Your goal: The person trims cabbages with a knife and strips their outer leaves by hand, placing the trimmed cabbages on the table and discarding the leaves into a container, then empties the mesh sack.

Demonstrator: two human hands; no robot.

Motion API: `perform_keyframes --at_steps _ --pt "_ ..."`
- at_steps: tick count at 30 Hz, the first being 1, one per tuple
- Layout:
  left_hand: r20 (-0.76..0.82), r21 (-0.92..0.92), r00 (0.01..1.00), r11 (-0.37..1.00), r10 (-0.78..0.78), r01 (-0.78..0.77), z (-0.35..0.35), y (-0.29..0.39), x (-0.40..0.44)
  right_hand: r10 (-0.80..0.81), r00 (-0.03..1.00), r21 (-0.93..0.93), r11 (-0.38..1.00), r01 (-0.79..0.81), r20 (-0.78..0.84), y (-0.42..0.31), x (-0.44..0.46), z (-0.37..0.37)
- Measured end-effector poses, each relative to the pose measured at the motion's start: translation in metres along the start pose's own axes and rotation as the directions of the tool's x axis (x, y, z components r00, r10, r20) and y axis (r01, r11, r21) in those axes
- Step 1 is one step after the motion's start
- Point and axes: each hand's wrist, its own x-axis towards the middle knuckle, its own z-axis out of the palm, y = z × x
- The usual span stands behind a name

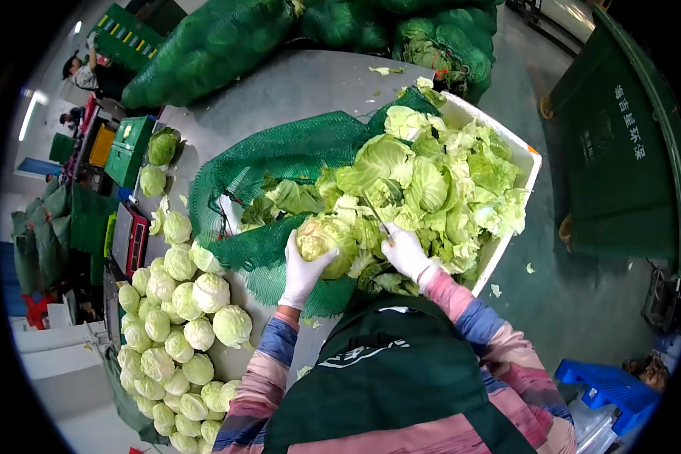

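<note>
My left hand (304, 271), in a white glove, grips the side of a cabbage (327, 244) whose cut, pale base faces up. In my right hand (405, 251), also gloved, is a knife (375, 213); its narrow blade points up and left, just right of the cabbage. Beneath and beyond both hands lies a heap of loose cabbage leaves (430, 185), partly covering a white foam box (519, 147). A green mesh sack (276, 147) spreads open on the table to the left, with some leaves at its mouth.
A pile of trimmed cabbages (175, 346) sits at the left. Full green mesh sacks (212, 49) lie along the back. To the right stands a large green wheeled bin (620, 144), with a blue plastic pallet (609, 390) nearer me. A person (87, 74) is at far left.
</note>
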Motion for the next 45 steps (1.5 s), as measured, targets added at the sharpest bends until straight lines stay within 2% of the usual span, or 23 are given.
perform_keyframes --at_steps 3,5,7,8,9,11,14,20,23,25,27,29,31,33,35,36,37,39,40,41,42,43,45 --pt "0.041 0.166 0.984 0.97 0.171 -0.175 0.01 0.019 -0.004 -0.238 0.971 -0.062 0.97 0.237 -0.007 -0.009 0.03 -0.01" --pt "0.016 0.364 0.962 0.895 0.271 -0.258 0.019 0.026 -0.003 -0.071 0.974 -0.446 0.88 0.163 0.216 -0.09 0.04 -0.071" --pt "0.002 0.384 0.957 0.883 0.29 -0.269 0.02 0.024 0.0 -0.213 0.952 -0.464 0.836 0.293 0.218 -0.147 0.042 -0.107" --pt "0.003 0.377 0.961 0.89 0.275 -0.256 0.021 0.024 0.0 -0.353 0.93 0.044 0.936 0.35 0.1 -0.172 0.034 -0.118" --pt "0.002 0.363 0.965 0.899 0.261 -0.243 0.02 0.025 0.002 -0.413 0.909 0.529 0.759 0.379 -0.059 -0.195 0.022 -0.131" --pt "-0.031 0.335 0.967 0.914 0.252 -0.228 0.017 0.023 0.003 -0.269 0.952 0.818 0.509 0.268 -0.145 -0.236 -0.007 -0.172" --pt "-0.054 0.34 0.961 0.91 0.271 -0.238 0.019 0.015 0.006 -0.25 0.921 0.9 0.249 0.359 -0.298 -0.232 -0.025 -0.187" --pt "-0.11 0.384 0.925 0.874 0.363 -0.297 0.023 0.015 -0.003 -0.147 0.934 0.936 0.089 0.34 -0.325 -0.23 -0.046 -0.182" --pt "-0.112 0.38 0.929 0.879 0.352 -0.287 0.02 0.019 -0.006 -0.168 0.913 0.916 -0.225 0.332 -0.372 -0.245 -0.069 -0.185" --pt "-0.112 0.359 0.932 0.888 0.346 -0.287 0.019 0.017 -0.007 -0.208 0.859 0.863 -0.317 0.394 -0.468 -0.26 -0.089 -0.187" --pt "-0.115 0.355 0.935 0.893 0.335 -0.277 0.018 0.016 -0.007 -0.391 0.77 0.863 -0.242 0.443 -0.504 -0.246 -0.089 -0.187" --pt "-0.1 0.349 0.941 0.897 0.322 -0.27 0.018 0.016 -0.004 -0.373 0.895 0.928 0.177 0.328 -0.245 -0.222 -0.088 -0.186" --pt "-0.12 0.398 0.949 0.89 0.291 -0.223 0.019 0.025 0.005 -0.197 0.979 0.84 0.539 0.063 0.053 -0.215 -0.083 -0.17" --pt "-0.037 0.432 0.982 0.889 0.187 -0.153 0.016 0.037 0.014 -0.121 0.961 0.638 0.767 -0.069 0.249 -0.199 -0.071 -0.148" --pt "0.048 0.479 0.994 0.871 0.101 -0.111 0.012 0.045 0.028 -0.237 0.934 0.169 0.966 0.196 0.267 -0.198 -0.068 -0.136" --pt "0.092 0.486 0.992 0.866 0.081 -0.116 0.01 0.045 0.033 -0.519 0.81 -0.459 0.669 0.584 0.274 -0.204 -0.07 -0.138" --pt "0.118 0.459 0.99 0.88 0.078 -0.125 0.006 0.044 0.035 -0.399 0.824 -0.681 0.471 0.56 0.401 -0.223 -0.076 -0.14" --pt "0.07 0.519 0.994 0.848 0.078 -0.103 0.012 0.033 0.039 -0.434 0.801 -0.828 0.188 0.528 0.412 -0.275 -0.084 -0.143" --pt "0.193 0.479 0.945 0.816 0.263 -0.325 0.019 -0.005 0.057 -0.481 0.811 -0.844 0.23 0.484 0.334 -0.31 -0.086 -0.143" --pt "0.194 0.485 0.95 0.817 0.246 -0.311 0.023 -0.006 0.051 -0.523 0.814 -0.853 0.277 0.443 0.253 -0.344 -0.088 -0.143" --pt "0.069 0.487 0.961 0.832 0.267 -0.266 0.033 0.001 0.04 -0.579 0.789 -0.838 0.311 0.448 0.207 -0.369 -0.089 -0.145" --pt "-0.063 0.489 0.957 0.844 0.284 -0.218 0.042 0.011 0.03 -0.638 0.743 -0.817 0.309 0.487 0.202 -0.383 -0.093 -0.148" --pt "-0.101 0.464 0.948 0.857 0.301 -0.223 0.052 0.023 0.02 -0.693 0.674 -0.783 0.261 0.565 0.256 -0.398 -0.098 -0.155"
